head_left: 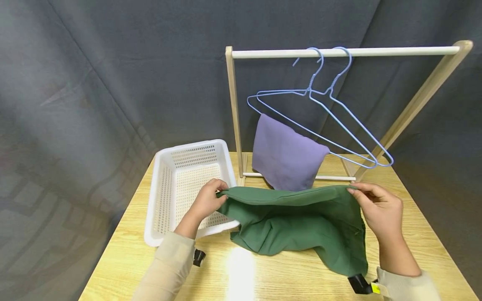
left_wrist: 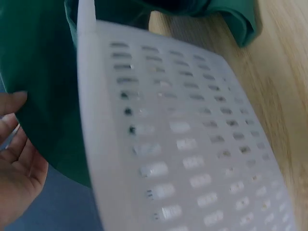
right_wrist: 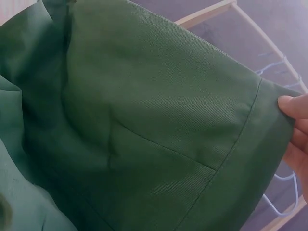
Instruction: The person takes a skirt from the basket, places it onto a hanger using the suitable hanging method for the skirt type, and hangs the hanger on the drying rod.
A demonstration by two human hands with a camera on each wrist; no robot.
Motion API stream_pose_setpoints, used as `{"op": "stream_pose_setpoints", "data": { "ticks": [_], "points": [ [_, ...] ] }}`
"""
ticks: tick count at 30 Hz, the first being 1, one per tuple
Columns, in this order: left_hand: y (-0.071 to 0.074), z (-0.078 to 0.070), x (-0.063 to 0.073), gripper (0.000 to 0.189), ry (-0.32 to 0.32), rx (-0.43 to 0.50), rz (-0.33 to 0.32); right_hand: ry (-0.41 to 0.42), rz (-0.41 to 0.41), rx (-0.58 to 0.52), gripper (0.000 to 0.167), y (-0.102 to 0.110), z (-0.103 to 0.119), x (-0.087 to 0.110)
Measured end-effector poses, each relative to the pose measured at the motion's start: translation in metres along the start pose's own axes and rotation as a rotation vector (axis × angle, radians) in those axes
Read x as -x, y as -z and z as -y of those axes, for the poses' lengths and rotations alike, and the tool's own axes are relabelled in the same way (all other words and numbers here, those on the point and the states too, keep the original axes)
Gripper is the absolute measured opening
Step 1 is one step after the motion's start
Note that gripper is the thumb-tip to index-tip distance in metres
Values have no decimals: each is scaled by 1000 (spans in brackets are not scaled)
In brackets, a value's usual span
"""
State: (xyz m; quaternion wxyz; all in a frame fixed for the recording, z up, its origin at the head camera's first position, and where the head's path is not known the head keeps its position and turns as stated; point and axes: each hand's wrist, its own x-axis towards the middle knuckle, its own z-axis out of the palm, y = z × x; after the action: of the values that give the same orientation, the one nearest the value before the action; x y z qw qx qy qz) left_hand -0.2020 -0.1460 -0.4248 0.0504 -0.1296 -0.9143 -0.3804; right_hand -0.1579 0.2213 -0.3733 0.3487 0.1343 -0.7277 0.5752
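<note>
A dark green garment (head_left: pixel 286 225) with a stitched band along its upper edge, perhaps a skirt, stretches between my two hands above the table. My left hand (head_left: pixel 211 196) pinches the band at its left end, over the white basket's right side. At the other end, my right hand (head_left: pixel 378 207) pinches the band between thumb and fingers. A seam and a dart show on the green fabric (right_wrist: pixel 159 110) in the right wrist view. The garment's lower part sags in folds toward the tabletop. In the left wrist view, the basket's slotted wall (left_wrist: pixel 192 139) covers much of the cloth.
The white plastic basket (head_left: pixel 160 209) stands at the left of the wooden table (head_left: pixel 116 259). Behind the garment is a wooden rack with a white rail (head_left: pixel 395 52). Two blue wire hangers (head_left: pixel 350 119) hang there, with a purple cloth (head_left: pixel 288 152) draped over hanger wire.
</note>
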Motion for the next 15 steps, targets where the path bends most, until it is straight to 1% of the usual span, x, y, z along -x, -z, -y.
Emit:
{"op": "stream_pose_setpoints", "data": {
  "ticks": [3, 6, 8, 13, 15],
  "points": [
    [-4, -5, 1, 17, -86, -18, 29, -26, -12, 22, 15, -1, -1, 1],
    [-9, -10, 3, 16, -169, -43, 47, -51, -25, 81, 13, -2, 1, 1],
    [-11, -15, 4, 16, -212, -52, 64, -55, -29, 84, 13, -4, 2, 1],
    [-16, -26, 5, 15, -270, -28, 108, -54, -27, 91, 12, -8, 5, 2],
    [-19, -29, 5, 16, -280, -7, 127, -49, -22, 88, 12, -10, 5, 2]
  ]
}}
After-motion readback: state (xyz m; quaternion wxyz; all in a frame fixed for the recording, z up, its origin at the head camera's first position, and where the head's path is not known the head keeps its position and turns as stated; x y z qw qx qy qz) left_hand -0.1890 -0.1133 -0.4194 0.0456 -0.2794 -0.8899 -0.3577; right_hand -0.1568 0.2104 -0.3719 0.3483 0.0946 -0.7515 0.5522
